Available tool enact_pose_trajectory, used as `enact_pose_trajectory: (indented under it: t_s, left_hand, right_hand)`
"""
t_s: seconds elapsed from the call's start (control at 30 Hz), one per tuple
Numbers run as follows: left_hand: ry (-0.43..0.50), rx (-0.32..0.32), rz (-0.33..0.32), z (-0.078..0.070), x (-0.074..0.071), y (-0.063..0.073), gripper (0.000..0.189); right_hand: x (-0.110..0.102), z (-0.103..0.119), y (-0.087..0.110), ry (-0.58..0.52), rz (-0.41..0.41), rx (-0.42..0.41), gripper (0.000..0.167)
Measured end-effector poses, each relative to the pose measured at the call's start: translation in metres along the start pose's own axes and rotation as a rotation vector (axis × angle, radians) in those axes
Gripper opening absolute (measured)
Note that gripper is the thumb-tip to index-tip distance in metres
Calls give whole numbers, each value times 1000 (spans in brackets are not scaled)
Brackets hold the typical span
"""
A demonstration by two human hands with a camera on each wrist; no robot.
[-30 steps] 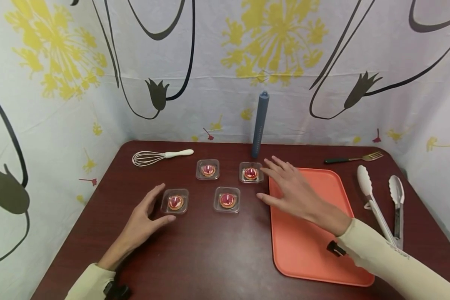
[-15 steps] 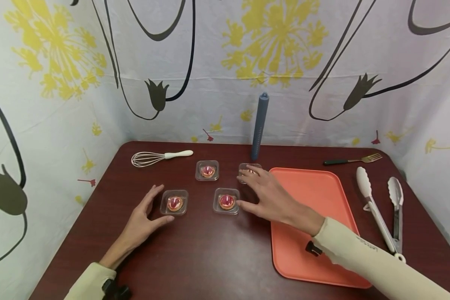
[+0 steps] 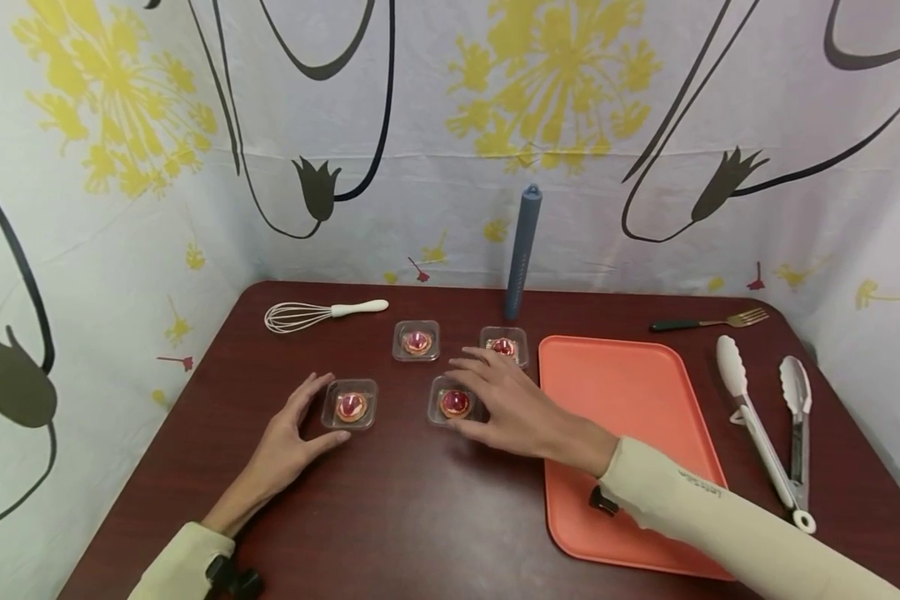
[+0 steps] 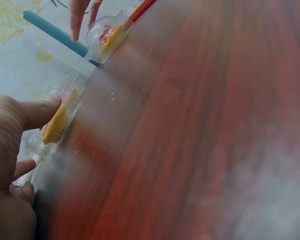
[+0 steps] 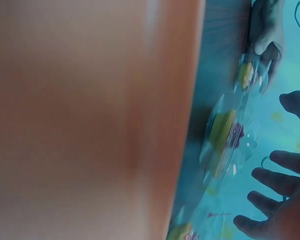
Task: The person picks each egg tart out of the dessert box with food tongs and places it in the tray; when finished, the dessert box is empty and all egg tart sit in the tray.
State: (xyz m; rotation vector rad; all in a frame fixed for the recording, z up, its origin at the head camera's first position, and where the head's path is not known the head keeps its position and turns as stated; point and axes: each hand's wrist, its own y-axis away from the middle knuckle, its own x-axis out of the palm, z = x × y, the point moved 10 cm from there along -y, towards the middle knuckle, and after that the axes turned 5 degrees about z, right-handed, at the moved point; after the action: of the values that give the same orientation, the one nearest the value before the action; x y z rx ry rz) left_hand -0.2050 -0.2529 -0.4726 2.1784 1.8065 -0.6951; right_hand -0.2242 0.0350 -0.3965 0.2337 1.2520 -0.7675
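Several small clear plastic boxes, each with a red-topped tart inside, stand on the dark table. My left hand point(image 3: 277, 454) is spread beside the left boxed tart point(image 3: 351, 406), fingertips near its far corner and thumb by its near edge. In the left wrist view, the thumb overlaps that boxed tart point(image 4: 60, 120). My right hand point(image 3: 517, 408) hovers with fingers extended at the front right boxed tart point(image 3: 453, 403), covering its right side. The right wrist view shows the fingers spread apart near the boxed tarts point(image 5: 225, 132). Two more boxed tarts point(image 3: 417, 342) point(image 3: 504, 346) stand behind.
An orange tray point(image 3: 622, 375) lies under the right forearm. To its right are white-tipped tongs point(image 3: 757, 433), metal tongs point(image 3: 797, 417) and a fork point(image 3: 708, 321). A whisk point(image 3: 326, 313) lies at the back left; a blue stick-shaped box point(image 3: 522, 250) stands upright at the back.
My right hand has moved left from the tray's edge, past the back right boxed tart, to the front right one. The left hand has stayed in place.
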Motion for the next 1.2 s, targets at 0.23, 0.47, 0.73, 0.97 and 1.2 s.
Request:
enact_pose_trajectory:
  t_s: [0.23,0.47,0.73,0.97,1.2]
  left_hand:
    - [-66,21,-16,-2,1,1,92]
    - [-113,3,-20,0,0,2,91]
    - [-159,-35,-14,3,1,2,84]
    - [-165,-31,-35,1,0,1,82]
    - [-185,-6,-48,0,0,-2,78]
  right_hand:
    - [5,20,-18,10,-28,-89,61]
    - [16,34,-35,40,-5,-150,60]
    - [30,44,-52,31,34,-177,60]
    - [42,54,-65,39,94,-183,61]
    - [53,61,-74,84,131,-173,64]
